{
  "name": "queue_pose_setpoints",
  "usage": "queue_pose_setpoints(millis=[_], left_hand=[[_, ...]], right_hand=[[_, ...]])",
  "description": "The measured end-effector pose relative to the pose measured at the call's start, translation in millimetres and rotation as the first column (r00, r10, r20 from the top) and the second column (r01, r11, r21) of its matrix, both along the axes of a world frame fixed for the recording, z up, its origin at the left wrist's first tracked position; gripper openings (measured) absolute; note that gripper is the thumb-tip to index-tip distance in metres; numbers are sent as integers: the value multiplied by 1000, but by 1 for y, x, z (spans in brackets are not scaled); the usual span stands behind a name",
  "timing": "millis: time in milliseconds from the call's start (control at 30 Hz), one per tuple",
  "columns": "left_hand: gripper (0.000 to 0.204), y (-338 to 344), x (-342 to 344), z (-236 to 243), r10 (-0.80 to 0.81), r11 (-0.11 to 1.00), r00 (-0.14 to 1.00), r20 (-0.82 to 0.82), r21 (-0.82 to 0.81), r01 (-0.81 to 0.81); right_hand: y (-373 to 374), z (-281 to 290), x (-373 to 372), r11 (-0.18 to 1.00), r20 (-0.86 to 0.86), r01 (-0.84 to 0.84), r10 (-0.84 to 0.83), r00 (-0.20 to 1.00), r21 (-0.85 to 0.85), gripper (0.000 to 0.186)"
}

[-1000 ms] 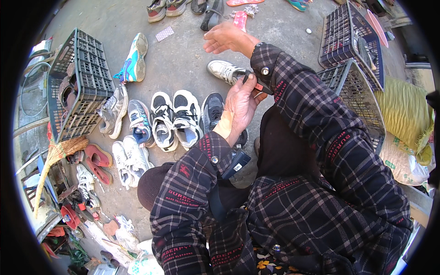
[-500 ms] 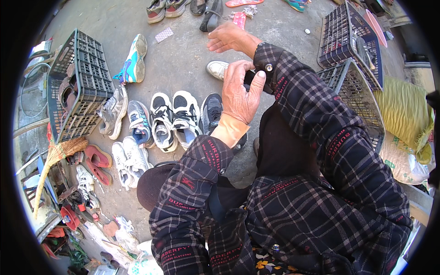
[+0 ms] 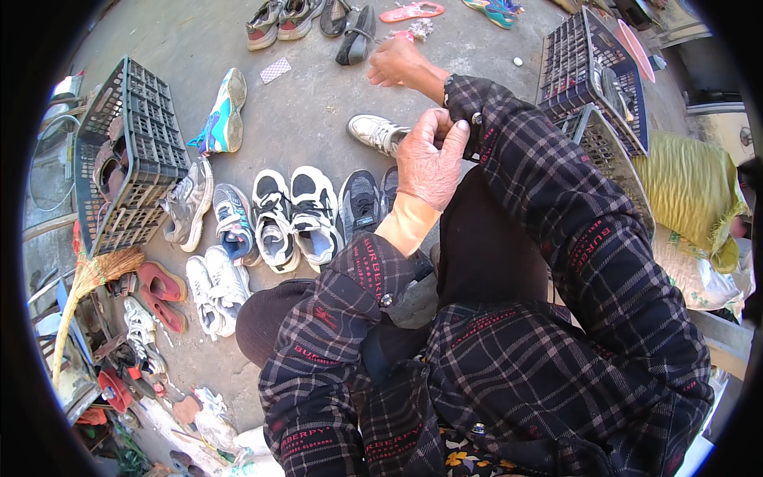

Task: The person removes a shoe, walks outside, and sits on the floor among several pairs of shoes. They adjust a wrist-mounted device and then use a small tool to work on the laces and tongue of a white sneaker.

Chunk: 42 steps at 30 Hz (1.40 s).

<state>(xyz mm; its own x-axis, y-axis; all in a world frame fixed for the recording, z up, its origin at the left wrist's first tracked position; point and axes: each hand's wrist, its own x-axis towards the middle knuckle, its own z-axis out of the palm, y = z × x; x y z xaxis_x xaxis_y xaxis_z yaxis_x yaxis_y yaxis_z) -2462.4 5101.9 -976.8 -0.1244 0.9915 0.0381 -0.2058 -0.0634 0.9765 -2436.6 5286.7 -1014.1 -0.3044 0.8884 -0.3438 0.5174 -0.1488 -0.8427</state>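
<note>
My left hand [image 3: 429, 163] is closed in a pinch at the plaid right jacket sleeve [image 3: 470, 119], just below its metal snap button. Past the cuff, my right hand [image 3: 407, 65] is stretched forward over the ground, a little blurred, fingers loosely extended and no object visible in it. A white sneaker [image 3: 373, 131] lies beneath and left of my hands, partly covered by the left one. Left of my left wrist stand a dark grey sneaker pair [image 3: 362, 203], partly hidden, and a black-and-white sneaker pair [image 3: 311, 215].
Left are a black plastic crate [image 3: 147, 151] holding shoes, a blue-and-white sneaker [image 3: 224, 115], white sneakers [image 3: 218, 290], red shoes [image 3: 161, 294] and a straw broom [image 3: 111, 266]. Right are more crates [image 3: 584, 71] and a yellow-green sack [image 3: 687, 195]. Several shoes [image 3: 298, 20] lie at the far side.
My left hand's thumb and fingers have come together at the right cuff. My right hand has lowered its fingers slightly. The view has shifted a little.
</note>
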Motion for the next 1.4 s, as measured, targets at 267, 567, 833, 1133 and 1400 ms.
queue_pose_setpoints(millis=[267, 567, 833, 1133, 1400], left_hand=[[12, -25, 8, 26, -222, 974, 900, 375, 44, 222], [14, -41, 6, 46, -138, 976, 984, -110, 152, 154], [37, -23, 4, 35, -48, 998, 968, 245, -34, 58], [20, 13, -3, 39, -114, 990, 986, 122, 93, 103], [17, -10, 6, 39, -193, 965, 968, 159, 210, 158]], right_hand=[[-25, -1, -9, 584, 619, -516, 30, 785, 626, 20], [-58, -11, -24, 595, 768, -733, 284, 574, 329, 30], [-38, -41, -9, 646, 849, -674, 73, 523, 358, 7], [-64, -80, -3, 357, 958, -929, 287, 15, -93, 17], [-34, -47, -12, 856, 768, -504, 248, 590, 111, 22]])
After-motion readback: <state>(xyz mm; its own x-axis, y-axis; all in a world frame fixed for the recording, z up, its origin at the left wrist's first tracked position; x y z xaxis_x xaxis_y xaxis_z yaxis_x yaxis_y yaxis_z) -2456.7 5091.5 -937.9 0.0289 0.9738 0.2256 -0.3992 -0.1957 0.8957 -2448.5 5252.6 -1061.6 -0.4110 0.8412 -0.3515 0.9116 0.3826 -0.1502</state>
